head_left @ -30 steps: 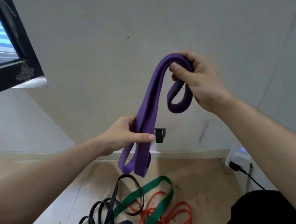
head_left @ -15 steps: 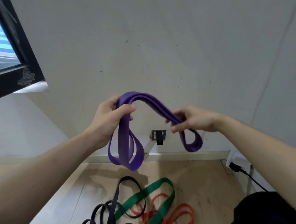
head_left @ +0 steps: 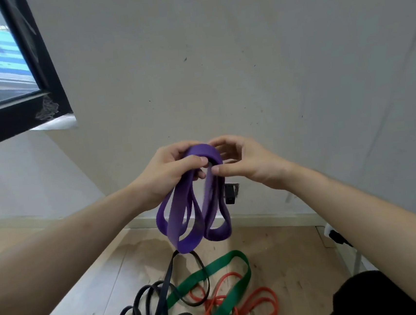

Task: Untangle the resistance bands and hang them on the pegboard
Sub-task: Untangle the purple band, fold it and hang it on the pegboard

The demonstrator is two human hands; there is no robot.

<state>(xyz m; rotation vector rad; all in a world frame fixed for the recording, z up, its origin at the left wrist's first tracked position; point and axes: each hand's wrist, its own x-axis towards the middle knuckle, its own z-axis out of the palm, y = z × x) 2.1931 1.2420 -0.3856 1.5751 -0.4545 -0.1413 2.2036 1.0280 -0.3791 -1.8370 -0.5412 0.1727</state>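
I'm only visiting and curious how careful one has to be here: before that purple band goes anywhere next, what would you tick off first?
1. Hold of the left-hand grip on the purple band: fingers curl round its folded top. Ok.
2. Hold of the right-hand grip: thumb and fingers pinch the same fold. Ok.
3. Is the purple band clear of the floor pile? It hangs in the air above it. Ok.
4. Is it free of twists? It is folded into several loops. Cannot tell.
5. Is the pegboard in sight? None in view. Not ok.
6. Are the green band, red band and dark bands separated? They overlap on the floor. Not ok.
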